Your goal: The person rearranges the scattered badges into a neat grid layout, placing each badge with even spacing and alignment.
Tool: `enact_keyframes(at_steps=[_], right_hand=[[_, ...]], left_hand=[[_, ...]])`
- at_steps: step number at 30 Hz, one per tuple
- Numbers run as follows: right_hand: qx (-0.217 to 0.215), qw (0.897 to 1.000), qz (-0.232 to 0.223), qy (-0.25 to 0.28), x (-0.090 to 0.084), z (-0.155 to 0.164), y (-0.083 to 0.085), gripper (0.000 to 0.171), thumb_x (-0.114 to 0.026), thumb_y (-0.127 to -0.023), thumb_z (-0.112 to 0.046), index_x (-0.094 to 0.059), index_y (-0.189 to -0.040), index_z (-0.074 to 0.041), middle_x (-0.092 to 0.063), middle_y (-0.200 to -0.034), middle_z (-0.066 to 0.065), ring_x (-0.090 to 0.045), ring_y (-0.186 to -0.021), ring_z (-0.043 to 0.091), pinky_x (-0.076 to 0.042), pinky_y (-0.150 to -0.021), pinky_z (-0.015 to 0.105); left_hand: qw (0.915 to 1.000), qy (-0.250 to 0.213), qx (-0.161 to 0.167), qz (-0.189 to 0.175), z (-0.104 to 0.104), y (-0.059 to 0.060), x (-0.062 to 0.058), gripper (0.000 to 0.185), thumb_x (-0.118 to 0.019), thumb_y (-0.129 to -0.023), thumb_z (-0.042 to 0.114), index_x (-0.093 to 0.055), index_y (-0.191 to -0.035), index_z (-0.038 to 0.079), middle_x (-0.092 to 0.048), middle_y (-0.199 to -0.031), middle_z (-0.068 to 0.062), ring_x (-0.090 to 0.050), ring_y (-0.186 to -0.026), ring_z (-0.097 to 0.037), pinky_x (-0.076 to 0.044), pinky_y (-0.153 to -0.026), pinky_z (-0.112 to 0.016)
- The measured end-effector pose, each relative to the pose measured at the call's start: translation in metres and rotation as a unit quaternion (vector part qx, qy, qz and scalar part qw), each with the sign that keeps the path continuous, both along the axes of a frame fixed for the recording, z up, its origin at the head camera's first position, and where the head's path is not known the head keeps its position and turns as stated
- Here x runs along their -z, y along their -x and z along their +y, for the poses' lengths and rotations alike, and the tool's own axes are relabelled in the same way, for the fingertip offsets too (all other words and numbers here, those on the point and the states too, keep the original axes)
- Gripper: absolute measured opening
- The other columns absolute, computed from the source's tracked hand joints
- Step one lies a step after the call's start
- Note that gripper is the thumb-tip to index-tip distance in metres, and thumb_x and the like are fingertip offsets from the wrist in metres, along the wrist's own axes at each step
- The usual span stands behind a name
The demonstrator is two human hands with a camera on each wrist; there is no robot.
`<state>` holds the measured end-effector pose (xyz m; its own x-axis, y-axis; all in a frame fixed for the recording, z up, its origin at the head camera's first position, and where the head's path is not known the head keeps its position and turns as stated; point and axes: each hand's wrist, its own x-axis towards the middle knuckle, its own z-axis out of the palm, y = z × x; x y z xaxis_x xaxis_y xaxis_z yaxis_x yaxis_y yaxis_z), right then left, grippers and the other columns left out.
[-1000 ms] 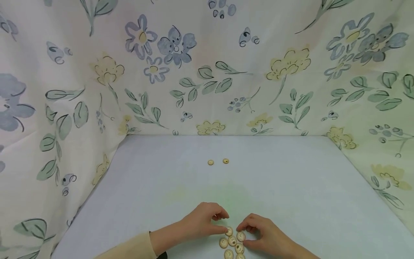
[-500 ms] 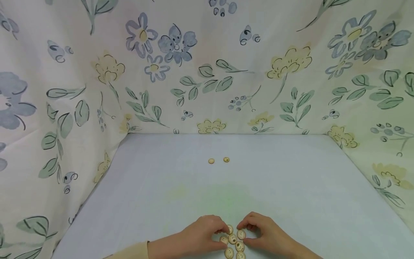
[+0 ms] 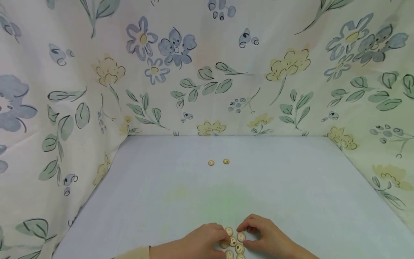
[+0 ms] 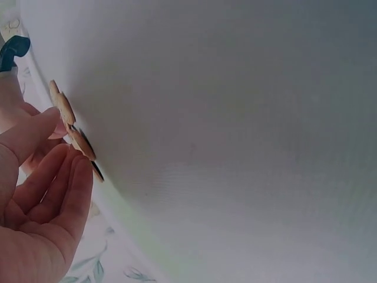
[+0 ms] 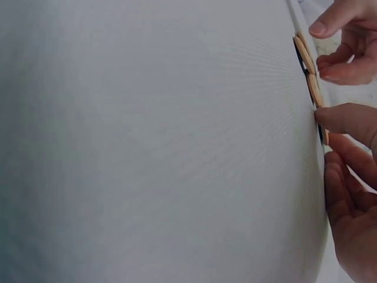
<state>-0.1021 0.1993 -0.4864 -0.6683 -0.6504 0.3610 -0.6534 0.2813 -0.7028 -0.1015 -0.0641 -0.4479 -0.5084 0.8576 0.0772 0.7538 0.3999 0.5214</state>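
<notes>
Both hands at wooden buttons (image 3: 233, 241), near table (image 3: 291, 187) front edge: left hand (image 3: 197, 246) & right hand (image 3: 270, 239) fingertip-pinching each one. Best nudged lightly, w/o overlapping.

Lighting: bright, even, diffuse; we find no single source. Shadows: faint only, under the hands. Glare: none. Head view: sharp, with slight bending at the edges. Wrist views: we note dimmer, greyer light, the table (image 4: 235, 118) shown as a curved, soft expanse, and nearby fingers (image 5: 347, 118) slightly blurred.
</notes>
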Motion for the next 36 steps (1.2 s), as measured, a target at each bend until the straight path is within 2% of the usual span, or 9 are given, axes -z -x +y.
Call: enact_keyframes(at_steps=[4,11,23,30,36], right_hand=[[0.001,1.0,0.0,-0.001,0.0004,-0.0003,-0.0006,0.03,-0.077,-0.084,-0.01,-0.065,-0.11,-0.019,-0.062,-0.104,-0.006,-0.055,-0.084,0.008,-0.049,-0.073,0.023],[0.004,1.0,0.004,0.001,0.0002,-0.0003,-0.0007,0.03,-0.077,-0.083,-0.009,-0.065,-0.11,-0.019,-0.062,-0.104,-0.006,-0.055,-0.084,0.008,-0.049,-0.073,0.023],[0.006,1.0,-0.002,-0.001,0.0008,-0.0009,-0.0008,0.03,-0.076,-0.084,-0.01,-0.065,-0.11,-0.019,-0.061,-0.105,-0.007,-0.055,-0.084,0.008,-0.048,-0.073,0.022],[0.006,1.0,-0.006,-0.002,0.0005,-0.0012,-0.0009,0.03,-0.076,-0.084,-0.01,-0.065,-0.111,-0.019,-0.061,-0.105,-0.007,-0.055,-0.084,0.008,-0.048,-0.073,0.022],[0.006,1.0,-0.006,-0.004,-0.0001,-0.0011,-0.0008,0.03,-0.076,-0.084,-0.01,-0.065,-0.111,-0.019,-0.062,-0.105,-0.006,-0.055,-0.084,0.008,-0.049,-0.072,0.022]], left_hand=[[0.9998,0.015,0.002,0.016,0.0009,-0.0013,0.0006,0.023,-0.079,-0.082,0.02,-0.07,-0.102,0.014,-0.06,-0.096,0.012,-0.049,-0.087,0.005,-0.039,-0.076,-0.009],[0.9996,0.019,0.008,0.022,0.0028,-0.0013,0.0003,0.022,-0.078,-0.083,0.019,-0.07,-0.103,0.015,-0.06,-0.097,0.012,-0.05,-0.089,0.005,-0.039,-0.076,-0.009],[0.997,0.014,0.014,0.075,0.0041,-0.001,0.0041,0.02,-0.079,-0.082,0.019,-0.07,-0.1,0.016,-0.06,-0.095,0.012,-0.049,-0.086,0.006,-0.035,-0.072,-0.005],[0.9977,0.01,0.003,0.067,0.0033,0.0015,0.0054,0.016,-0.077,-0.084,0.018,-0.071,-0.099,0.018,-0.06,-0.096,0.013,-0.05,-0.089,0.005,-0.037,-0.074,-0.006],[0.999,0.007,-0.004,0.044,0.002,0.0028,0.0058,0.016,-0.076,-0.085,0.017,-0.07,-0.1,0.018,-0.06,-0.096,0.013,-0.05,-0.088,0.005,-0.038,-0.073,-0.007]])
